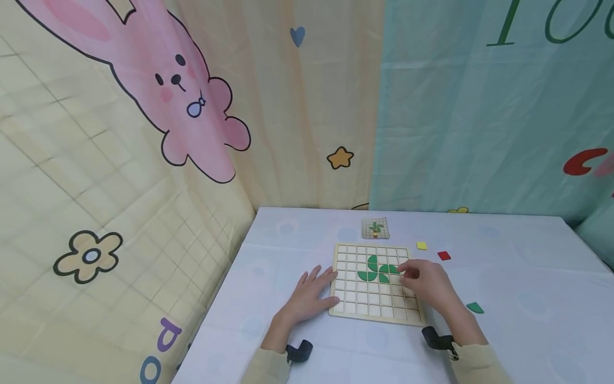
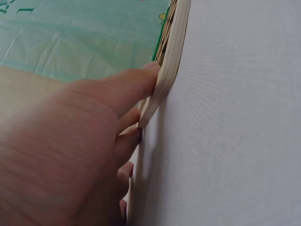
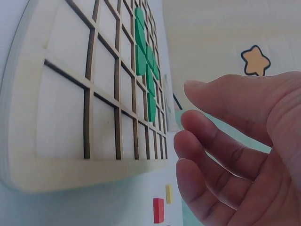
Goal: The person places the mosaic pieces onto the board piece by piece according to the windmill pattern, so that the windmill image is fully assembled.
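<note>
A square wooden grid board [image 1: 351,296] lies on the table, with several green quarter-circle tiles [image 1: 368,276] set in cells around its middle. My left hand [image 1: 308,295] rests at the board's left edge, fingers spread; in the left wrist view the thumb [image 2: 134,84] touches the rim. Over the board's right side, my right hand [image 1: 428,281] is near the rightmost green tile [image 3: 151,107]. Its fingers [image 3: 202,162] are loosely bent, apart from the thumb, with nothing between them in the right wrist view.
Behind the board lies a small pattern card [image 1: 376,228] showing a grid with coloured shapes. A yellow square tile [image 1: 421,246] and a red tile [image 1: 444,255] lie beyond its right corner. One loose green tile [image 1: 475,308] is right of my right wrist. Printed curtains [image 1: 297,106] hang behind the table.
</note>
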`<state>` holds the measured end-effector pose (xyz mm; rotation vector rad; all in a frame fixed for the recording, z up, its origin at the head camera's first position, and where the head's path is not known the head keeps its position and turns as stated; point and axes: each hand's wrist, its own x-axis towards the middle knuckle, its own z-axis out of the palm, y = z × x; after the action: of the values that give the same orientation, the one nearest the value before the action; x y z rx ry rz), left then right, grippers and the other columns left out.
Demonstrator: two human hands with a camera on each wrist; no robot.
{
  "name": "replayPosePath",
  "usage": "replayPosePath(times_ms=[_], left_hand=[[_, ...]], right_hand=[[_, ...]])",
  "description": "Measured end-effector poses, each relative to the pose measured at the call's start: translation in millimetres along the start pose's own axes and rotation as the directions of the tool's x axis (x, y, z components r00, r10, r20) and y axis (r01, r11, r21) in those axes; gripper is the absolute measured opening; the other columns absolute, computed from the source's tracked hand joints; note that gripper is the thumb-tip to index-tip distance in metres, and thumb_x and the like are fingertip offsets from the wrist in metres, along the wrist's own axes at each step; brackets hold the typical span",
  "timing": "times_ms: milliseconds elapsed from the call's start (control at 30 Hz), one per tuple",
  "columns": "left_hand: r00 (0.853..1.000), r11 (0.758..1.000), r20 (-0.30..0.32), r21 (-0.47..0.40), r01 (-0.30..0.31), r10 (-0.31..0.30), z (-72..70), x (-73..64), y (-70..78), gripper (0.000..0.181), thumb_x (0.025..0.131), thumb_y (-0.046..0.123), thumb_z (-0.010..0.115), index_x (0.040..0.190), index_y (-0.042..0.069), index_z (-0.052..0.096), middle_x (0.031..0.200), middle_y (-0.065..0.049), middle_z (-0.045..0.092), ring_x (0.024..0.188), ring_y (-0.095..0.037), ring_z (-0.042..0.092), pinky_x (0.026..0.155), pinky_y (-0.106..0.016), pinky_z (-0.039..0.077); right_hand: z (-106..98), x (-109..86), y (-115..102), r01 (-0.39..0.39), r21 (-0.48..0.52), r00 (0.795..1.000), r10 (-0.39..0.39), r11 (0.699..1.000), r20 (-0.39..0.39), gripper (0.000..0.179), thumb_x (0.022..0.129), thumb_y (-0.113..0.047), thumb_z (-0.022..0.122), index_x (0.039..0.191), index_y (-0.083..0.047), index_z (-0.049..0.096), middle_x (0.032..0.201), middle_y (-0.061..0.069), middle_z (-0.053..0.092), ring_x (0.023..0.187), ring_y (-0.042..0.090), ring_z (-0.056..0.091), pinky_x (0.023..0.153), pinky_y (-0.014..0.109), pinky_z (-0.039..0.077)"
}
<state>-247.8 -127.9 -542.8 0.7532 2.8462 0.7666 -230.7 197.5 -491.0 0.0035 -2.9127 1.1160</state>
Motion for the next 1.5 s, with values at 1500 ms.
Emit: replayPosePath(times_ms=[1500], left_hand=[[1.0, 1.0, 0.004, -0.013, 0.02, -0.02, -1.3, -2.3, 2.8, 0.07, 0.096, 0.053, 0.059, 0.157, 0.025, 0.038, 0.163, 0.01, 0.029, 0.154, -0.021, 0.008, 0.123, -0.051, 0.006]], right_hand=[[-36.3, -35.5, 46.8, -0.075, -0.115, 0.996, 0.069, 0.991, -0.058, 0.031, 0.084, -0.015, 0.081, 0.113, -0.007, 0.074, 0.091, 0.004, 0.067, 0.085, 0.024, 0.058, 0.07, 0.039, 0.056]])
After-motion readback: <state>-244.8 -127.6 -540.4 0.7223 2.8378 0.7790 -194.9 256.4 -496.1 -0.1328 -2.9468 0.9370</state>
